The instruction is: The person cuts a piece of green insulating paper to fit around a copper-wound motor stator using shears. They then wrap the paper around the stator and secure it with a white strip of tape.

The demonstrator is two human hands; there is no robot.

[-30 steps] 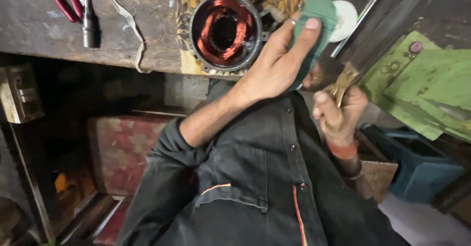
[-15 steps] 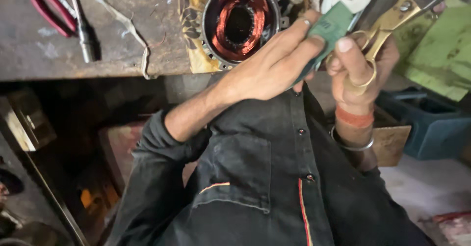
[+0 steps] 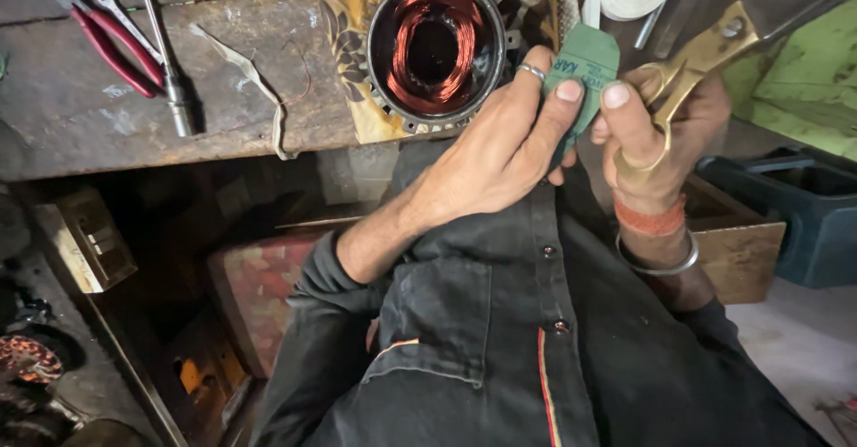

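Here the left hand (image 3: 500, 157) pinches a green sheet (image 3: 580, 72) taut while the right hand (image 3: 665, 130), fingers closed through the scissors (image 3: 705, 45), steadies its edge, beside the stator (image 3: 436, 50).

The person wears a dark charcoal button-up work shirt (image 3: 500, 322) with small dark round buttons down the front, a chest pocket, and thin red-orange piping beside the placket and along the pocket seam. Its left sleeve is pushed up, bunched at the elbow. On the left hand (image 3: 500, 157), a plain silver ring (image 3: 530, 71) circles one finger. Below the fingers of the right hand (image 3: 656, 135), an orange-red thread band (image 3: 649, 218) wraps the wrist, and a thin silver metal bangle (image 3: 658, 260) sits just beneath it.
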